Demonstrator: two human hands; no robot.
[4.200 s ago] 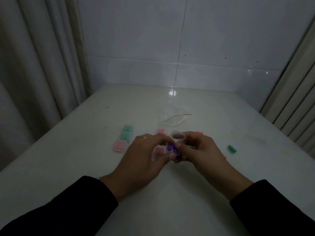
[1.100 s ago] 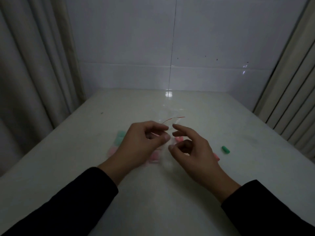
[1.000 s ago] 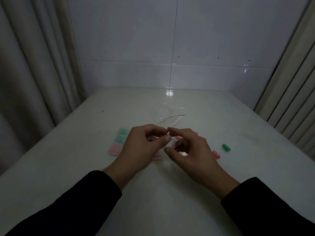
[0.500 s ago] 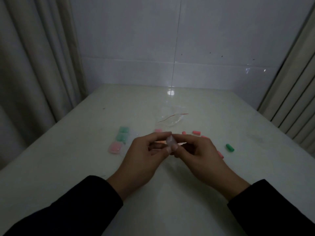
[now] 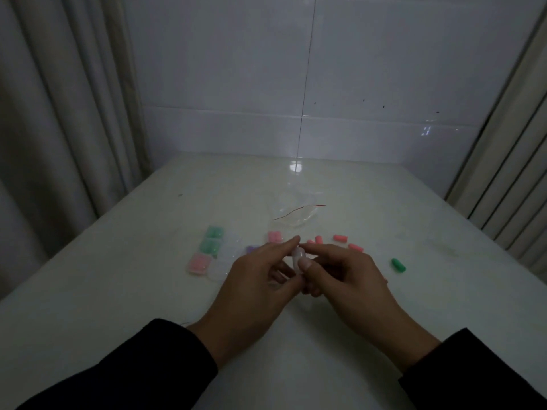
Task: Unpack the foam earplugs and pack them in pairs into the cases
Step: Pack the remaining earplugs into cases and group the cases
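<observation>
hands: left hand (image 5: 254,279) + right hand (image 5: 346,279) | both pinching 1 clear case (image 5: 297,255)

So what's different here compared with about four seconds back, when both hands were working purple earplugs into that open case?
The purple earplugs are out of sight now. Both the left hand and the right hand pinch a small clear case, seemingly closed, between their fingertips. The green earplug, the filled cases and the clear bag lie as before.

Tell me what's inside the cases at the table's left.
The two far cases hold green earplugs, the near case pink ones. How many each holds cannot be seen through the lids.
</observation>
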